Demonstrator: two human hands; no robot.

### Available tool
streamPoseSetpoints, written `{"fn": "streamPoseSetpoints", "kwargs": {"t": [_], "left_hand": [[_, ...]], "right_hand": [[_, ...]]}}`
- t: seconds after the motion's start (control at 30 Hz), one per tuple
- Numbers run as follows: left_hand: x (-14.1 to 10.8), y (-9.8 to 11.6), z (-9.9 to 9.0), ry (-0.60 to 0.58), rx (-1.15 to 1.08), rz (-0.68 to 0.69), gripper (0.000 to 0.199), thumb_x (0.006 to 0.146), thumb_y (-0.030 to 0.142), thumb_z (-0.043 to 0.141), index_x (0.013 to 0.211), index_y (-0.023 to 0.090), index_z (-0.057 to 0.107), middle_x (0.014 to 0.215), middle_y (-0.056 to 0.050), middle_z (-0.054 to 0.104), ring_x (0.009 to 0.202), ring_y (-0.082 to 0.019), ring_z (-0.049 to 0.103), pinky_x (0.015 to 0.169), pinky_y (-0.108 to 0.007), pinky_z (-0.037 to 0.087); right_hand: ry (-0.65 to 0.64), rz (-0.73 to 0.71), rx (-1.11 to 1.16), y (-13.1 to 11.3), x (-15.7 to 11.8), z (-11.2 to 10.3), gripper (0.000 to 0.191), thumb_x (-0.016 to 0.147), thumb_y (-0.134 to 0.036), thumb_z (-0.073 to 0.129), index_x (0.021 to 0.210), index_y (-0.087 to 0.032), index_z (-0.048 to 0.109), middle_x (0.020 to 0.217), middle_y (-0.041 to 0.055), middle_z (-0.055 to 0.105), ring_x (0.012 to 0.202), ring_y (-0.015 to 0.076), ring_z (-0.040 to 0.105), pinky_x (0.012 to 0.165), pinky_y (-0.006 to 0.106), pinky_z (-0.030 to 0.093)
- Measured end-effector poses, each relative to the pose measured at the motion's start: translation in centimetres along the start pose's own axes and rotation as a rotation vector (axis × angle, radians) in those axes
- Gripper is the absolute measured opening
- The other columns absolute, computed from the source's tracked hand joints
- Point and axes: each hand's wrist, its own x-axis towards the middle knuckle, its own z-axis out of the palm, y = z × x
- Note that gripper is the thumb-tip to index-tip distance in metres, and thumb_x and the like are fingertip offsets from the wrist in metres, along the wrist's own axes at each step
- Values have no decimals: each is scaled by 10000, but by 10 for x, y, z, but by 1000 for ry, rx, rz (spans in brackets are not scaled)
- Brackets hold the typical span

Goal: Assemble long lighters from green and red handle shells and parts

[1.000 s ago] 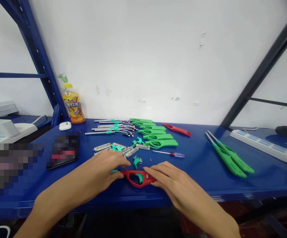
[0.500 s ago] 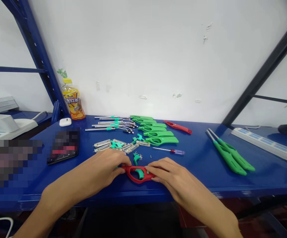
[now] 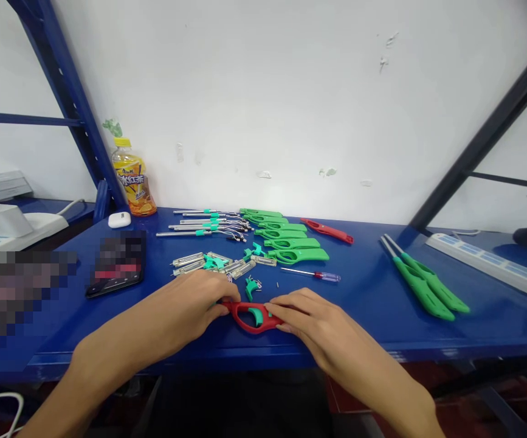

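Observation:
Between my hands is a red lighter casing [image 3: 250, 328] with a green trigger [image 3: 256, 316] in its loop. My left hand [image 3: 203, 301] pinches its left end, and my right hand [image 3: 306, 313] grips the right end, fingers closed over it. Just beyond lie a loose green trigger [image 3: 250, 287] with small metal pieces, and several clear gas tanks [image 3: 189, 263]. A screwdriver [image 3: 311, 274] with a clear and red handle lies past my right hand. Farther back are several green lighter casings [image 3: 297, 255] and metal lighter tubes [image 3: 185, 233] with wires.
Another red casing [image 3: 329, 231] lies near the wall. Two green lighters [image 3: 422, 286] and a power strip [image 3: 491, 264] are on the right. On the left are a phone [image 3: 117, 264], a white earphone case [image 3: 120, 219] and a drink bottle [image 3: 133, 182]. The blue table's front edge [image 3: 382, 356] runs below my hands.
The view has shifted slightly. Both hands keep their hold on the red casing, with hardly any other visible movement.

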Motion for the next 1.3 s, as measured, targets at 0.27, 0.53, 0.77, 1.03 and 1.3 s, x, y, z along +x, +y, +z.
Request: {"fn": "streamPoseSetpoints", "kwargs": {"t": [0.27,0.53,0.77,1.03,1.3], "left_hand": [[4,1,2,-1,55,28,221,1060,175,593,1087,322,756,1082,31,780,998,-206,693,846,-323,471],[8,-1,6,20,49,35,203,1022,163,612,1052,294,765,1054,-4,778,976,-221,705,836,-314,484],[6,4,7,30,22,-7,207,1023,150,579,985,280,735,1024,-9,752,964,-228,685,832,-332,478],[9,10,6,37,28,-65,224,962,116,632,976,286,778,1003,-8,768,970,-239,702,821,-337,488],[7,14,4,33,46,-76,213,975,145,621,981,275,789,1011,-34,768,956,-252,704,816,-341,503]], "right_hand": [[20,-13,-41,4,-4,3,379,1129,-104,484,1444,-198,672,1393,73,718,1219,255,659,1062,448,595],[45,-21,-36,5,-2,2,335,1144,-152,483,1380,-191,717,1359,96,736,1189,262,686,1029,438,613],[33,21,41,4,-3,0,320,1144,-179,507,1359,-214,741,1375,73,723,1213,252,666,1063,428,580],[48,90,176,8,-5,-2,284,1144,-255,567,1342,-316,761,1374,26,719,1260,222,668,1124,395,538],[44,162,187,8,-7,3,264,1125,-291,620,1334,-343,772,1363,31,695,1238,225,663,1092,381,524]]}}
